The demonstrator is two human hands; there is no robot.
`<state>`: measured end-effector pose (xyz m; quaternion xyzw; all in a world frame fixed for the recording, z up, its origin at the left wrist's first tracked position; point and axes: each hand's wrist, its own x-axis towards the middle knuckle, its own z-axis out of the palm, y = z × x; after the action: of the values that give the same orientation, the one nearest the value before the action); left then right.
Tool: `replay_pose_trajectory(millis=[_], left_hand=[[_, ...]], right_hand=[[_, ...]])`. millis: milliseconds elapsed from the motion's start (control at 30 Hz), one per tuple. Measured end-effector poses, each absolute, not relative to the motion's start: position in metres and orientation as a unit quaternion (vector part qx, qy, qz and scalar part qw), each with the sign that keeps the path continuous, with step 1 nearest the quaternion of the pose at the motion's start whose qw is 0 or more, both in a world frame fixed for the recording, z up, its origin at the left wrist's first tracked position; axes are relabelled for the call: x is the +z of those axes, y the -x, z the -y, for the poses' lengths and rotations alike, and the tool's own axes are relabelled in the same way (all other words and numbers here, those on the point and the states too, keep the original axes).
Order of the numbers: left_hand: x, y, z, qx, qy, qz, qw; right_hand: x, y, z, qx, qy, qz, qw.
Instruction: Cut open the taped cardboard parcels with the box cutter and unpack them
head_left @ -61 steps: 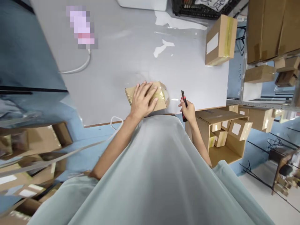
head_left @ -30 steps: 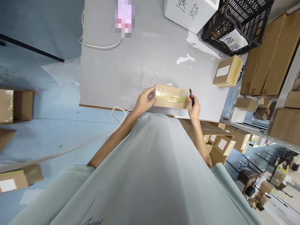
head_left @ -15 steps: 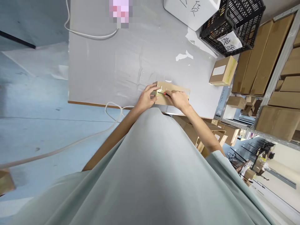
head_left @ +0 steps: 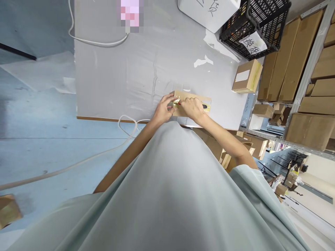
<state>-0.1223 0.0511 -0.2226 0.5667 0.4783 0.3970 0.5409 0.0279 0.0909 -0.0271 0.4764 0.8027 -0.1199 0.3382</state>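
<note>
A small taped cardboard box [head_left: 179, 112] lies on the grey table near its front edge. My left hand [head_left: 163, 109] grips the left end, fingers on the far side and thumb on the near side. My right hand [head_left: 192, 108] is closed over the middle of the box around a box cutter [head_left: 206, 106]. Its black rear end sticks out to the right of the hand, and a bit of red shows at the front. Shiny clear tape sits between my hands at the left end; the blade itself is hard to make out.
Farther right on the grey table [head_left: 104, 80] stand another cardboard box [head_left: 242, 76], a black plastic crate [head_left: 258, 29] and a white bin [head_left: 209, 14]. Shelves with cartons [head_left: 311, 129] rise at the right. A white cable [head_left: 99, 155] crosses the floor at left.
My right hand has shifted left along the box with the box cutter, turning so that its black rear end now shows. My left hand keeps its place on the box.
</note>
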Motion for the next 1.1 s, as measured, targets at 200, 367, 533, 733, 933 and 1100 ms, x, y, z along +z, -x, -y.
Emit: replay_pose_trajectory(millis=[200, 367, 533, 733, 933, 1100], left_hand=[[-0.22, 0.118, -0.047, 0.399, -0.568, -0.484, 0.532], [-0.217, 0.106, -0.045, 0.389, -0.572, -0.489, 0.532], [-0.216, 0.096, -0.045, 0.384, -0.567, -0.506, 0.525], [-0.214, 0.091, -0.036, 0.373, -0.557, -0.548, 0.5], [-0.198, 0.069, -0.029, 0.344, -0.57, -0.609, 0.432], [-0.19, 0.03, -0.049, 0.324, -0.609, -0.644, 0.331]], right_hand=[[-0.028, -0.046, -0.084, -0.121, -0.49, -0.793, 0.341], [-0.026, -0.06, -0.079, -0.138, -0.502, -0.783, 0.341], [-0.028, -0.095, -0.08, -0.134, -0.511, -0.776, 0.345], [-0.024, -0.192, -0.062, -0.135, -0.546, -0.733, 0.383], [-0.038, -0.223, -0.059, -0.164, -0.548, -0.747, 0.339], [-0.052, -0.228, -0.065, -0.186, -0.543, -0.763, 0.296]])
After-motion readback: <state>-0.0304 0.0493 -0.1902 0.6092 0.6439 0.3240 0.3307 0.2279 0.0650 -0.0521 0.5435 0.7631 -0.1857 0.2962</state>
